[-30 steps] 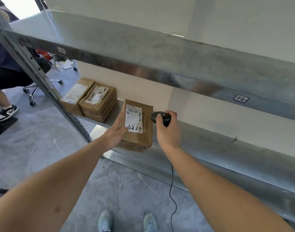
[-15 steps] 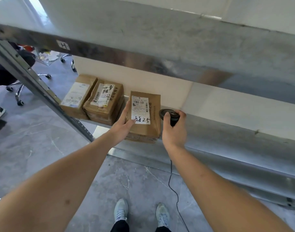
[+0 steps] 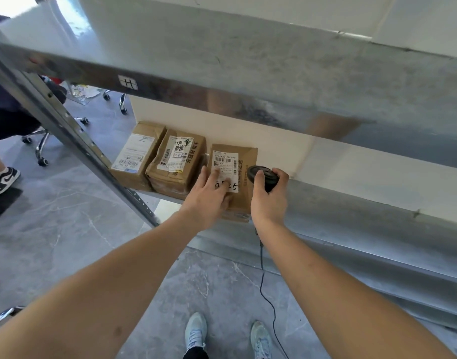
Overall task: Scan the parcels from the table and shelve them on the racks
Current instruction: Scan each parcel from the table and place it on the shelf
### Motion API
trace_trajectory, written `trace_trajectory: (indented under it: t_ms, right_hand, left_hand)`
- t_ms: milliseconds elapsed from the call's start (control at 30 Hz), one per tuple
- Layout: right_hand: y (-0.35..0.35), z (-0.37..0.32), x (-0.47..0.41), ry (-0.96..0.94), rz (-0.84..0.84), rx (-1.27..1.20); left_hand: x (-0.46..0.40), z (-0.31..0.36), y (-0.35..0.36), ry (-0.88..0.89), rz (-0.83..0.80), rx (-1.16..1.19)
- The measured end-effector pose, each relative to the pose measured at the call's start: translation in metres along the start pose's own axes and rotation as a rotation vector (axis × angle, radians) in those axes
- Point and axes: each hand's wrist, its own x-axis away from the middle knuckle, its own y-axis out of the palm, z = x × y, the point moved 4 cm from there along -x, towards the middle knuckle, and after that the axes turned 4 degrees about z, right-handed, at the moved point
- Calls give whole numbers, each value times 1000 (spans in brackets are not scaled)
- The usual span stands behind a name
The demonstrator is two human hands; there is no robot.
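A brown cardboard parcel (image 3: 244, 174) with a white label and handwritten digits lies on the lower metal shelf (image 3: 351, 203). My left hand (image 3: 208, 195) rests flat on its top and near edge, fingers spread over the label. My right hand (image 3: 270, 198) is closed around a black corded scanner (image 3: 262, 174), held just right of the parcel. Two more brown parcels (image 3: 177, 161) (image 3: 138, 154) lie side by side to the left on the same shelf.
The upper shelf beam (image 3: 222, 73), with a small "H" tag (image 3: 128, 82), overhangs the parcels. A slanted rack upright (image 3: 74, 141) stands at left. A seated person's leg and shoe (image 3: 3, 177) and an office chair base (image 3: 38, 146) are beyond it. My feet are on grey floor below.
The parcel has slid further back onto the shelf beside the other two. My left hand has shifted from its left side onto its top. The scanner hand followed alongside.
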Motion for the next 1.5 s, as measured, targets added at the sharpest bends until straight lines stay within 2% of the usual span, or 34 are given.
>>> trace_trajectory:
  t_ms: [100, 167, 500, 800, 1133, 1500]
  right_hand:
    - [8, -3, -1, -13, 7, 0]
    - [12, -4, -1, -25, 8, 5]
    - [29, -11, -2, -44, -24, 51]
    - [18, -17, 3, -68, 8, 115]
    - [-58, -15, 35, -78, 176, 46]
    - [-199, 3, 92, -2, 475, -17]
  left_hand:
    - [-5, -3, -1, 56, -14, -185]
    - [-7, -5, -4, 61, -17, -226]
    - [-9, -22, -5, 14, -45, -196]
    - [-16, -16, -25, 68, -33, -226]
    - [0, 57, -66, 255, -18, -126]
    - [41, 184, -61, 599, 15, -120]
